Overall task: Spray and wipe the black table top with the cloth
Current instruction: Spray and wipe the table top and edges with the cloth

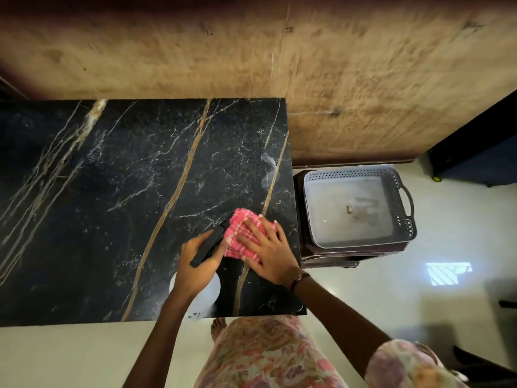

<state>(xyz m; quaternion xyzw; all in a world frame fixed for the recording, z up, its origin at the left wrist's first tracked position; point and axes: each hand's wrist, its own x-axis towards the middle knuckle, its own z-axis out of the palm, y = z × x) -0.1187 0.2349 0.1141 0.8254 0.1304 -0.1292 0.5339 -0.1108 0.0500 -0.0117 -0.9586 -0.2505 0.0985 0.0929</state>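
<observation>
The black marble table top [112, 208] with gold and white veins fills the left and middle of the view. A pink checked cloth [242, 233] lies folded near its front right corner. My right hand [268, 253] presses flat on the cloth, fingers spread. My left hand [195, 264] grips the black trigger head [208, 243] of a spray bottle, whose white body [205, 295] shows beneath the hand, right beside the cloth. A pale wet smear [270, 169] shows near the table's right edge.
A grey perforated plastic basket [402, 219] rests on a dark stool [330, 259] just right of the table. A brown wall [251, 51] stands behind. Pale floor [419, 298] lies to the right and front. My floral dress and one foot show below the table's front edge.
</observation>
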